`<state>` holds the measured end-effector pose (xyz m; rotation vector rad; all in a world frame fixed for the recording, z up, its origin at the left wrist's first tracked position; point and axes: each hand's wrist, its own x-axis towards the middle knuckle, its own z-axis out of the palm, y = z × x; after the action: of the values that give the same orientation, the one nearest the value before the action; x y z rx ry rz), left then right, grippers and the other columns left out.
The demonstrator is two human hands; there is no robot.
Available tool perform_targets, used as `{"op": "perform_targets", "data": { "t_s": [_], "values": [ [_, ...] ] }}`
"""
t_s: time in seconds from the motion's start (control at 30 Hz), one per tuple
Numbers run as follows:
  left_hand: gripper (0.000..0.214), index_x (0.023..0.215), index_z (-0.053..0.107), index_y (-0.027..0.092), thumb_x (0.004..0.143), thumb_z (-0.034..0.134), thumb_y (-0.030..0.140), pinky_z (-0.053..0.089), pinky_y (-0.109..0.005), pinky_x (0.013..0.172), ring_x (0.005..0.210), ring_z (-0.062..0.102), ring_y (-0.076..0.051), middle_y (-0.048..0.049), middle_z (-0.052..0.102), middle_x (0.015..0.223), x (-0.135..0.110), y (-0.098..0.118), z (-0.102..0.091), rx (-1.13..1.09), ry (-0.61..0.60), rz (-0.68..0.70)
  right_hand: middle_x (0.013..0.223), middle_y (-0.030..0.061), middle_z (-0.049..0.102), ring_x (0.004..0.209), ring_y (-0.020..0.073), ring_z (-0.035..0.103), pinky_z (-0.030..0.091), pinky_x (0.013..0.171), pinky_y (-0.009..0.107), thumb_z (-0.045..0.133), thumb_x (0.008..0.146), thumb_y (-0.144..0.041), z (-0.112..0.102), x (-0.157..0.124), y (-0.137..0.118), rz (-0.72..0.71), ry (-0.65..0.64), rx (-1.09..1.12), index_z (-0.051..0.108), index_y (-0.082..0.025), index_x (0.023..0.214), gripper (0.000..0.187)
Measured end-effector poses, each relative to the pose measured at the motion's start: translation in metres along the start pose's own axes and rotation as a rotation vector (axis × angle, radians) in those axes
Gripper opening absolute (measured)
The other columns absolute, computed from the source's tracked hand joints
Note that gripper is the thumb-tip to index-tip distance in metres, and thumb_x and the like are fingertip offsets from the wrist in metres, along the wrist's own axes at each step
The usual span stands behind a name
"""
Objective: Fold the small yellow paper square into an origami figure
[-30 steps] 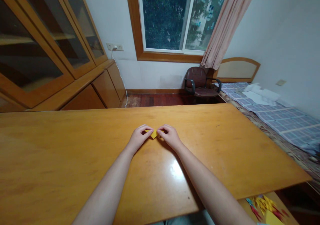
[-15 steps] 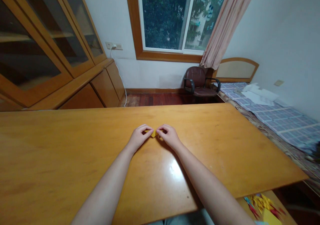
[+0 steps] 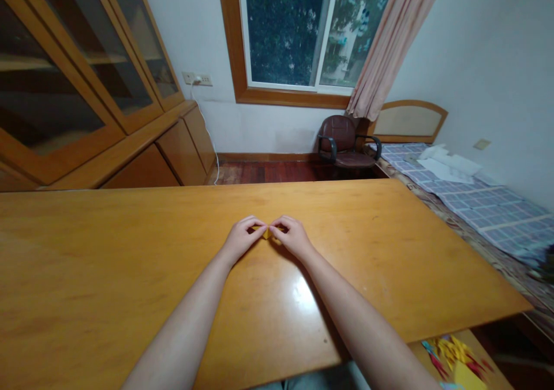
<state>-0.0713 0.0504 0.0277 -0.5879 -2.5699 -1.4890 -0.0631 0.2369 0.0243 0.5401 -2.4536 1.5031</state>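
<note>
A small piece of folded yellow paper (image 3: 266, 235) is pinched between my two hands, just over the wooden table (image 3: 142, 274). My left hand (image 3: 244, 236) grips its left side between thumb and fingers. On the opposite side, my right hand (image 3: 291, 235) holds it the same way. The fingertips of both hands nearly meet at the middle of the paper. Most of the paper is hidden by the fingers, so its full shape cannot be made out.
Below the table's right front edge, an open drawer or shelf holds colourful pieces (image 3: 459, 352) and a yellow sheet (image 3: 467, 377). A brown armchair (image 3: 340, 139) stands beyond the table. A bed (image 3: 467, 199) lies to the right, a glass-door cabinet (image 3: 99, 90) to the left.
My hands have drawn slightly closer together, the right fingertips shifting a little left over the yellow paper. Both hands keep their pinch.
</note>
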Motion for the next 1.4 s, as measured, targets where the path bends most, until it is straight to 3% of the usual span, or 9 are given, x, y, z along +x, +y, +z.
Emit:
{"op": "perform_targets", "data": {
  "t_s": [1.4],
  "values": [
    [0.021, 0.078, 0.069, 0.019, 0.084, 0.060, 0.037, 0.044, -0.026, 0.069, 0.076, 0.059, -0.017, -0.0023, 0.065, 0.078, 0.0036, -0.0054, 0.0015, 0.021, -0.033, -0.025, 0.071, 0.0005, 0.066, 0.069, 0.0133, 0.059, 0.043, 0.067, 0.023, 0.064, 0.082, -0.018, -0.0006, 0.0023, 0.0014, 0.008, -0.025, -0.024, 0.069, -0.017, 0.075, 0.009]
  ]
}}
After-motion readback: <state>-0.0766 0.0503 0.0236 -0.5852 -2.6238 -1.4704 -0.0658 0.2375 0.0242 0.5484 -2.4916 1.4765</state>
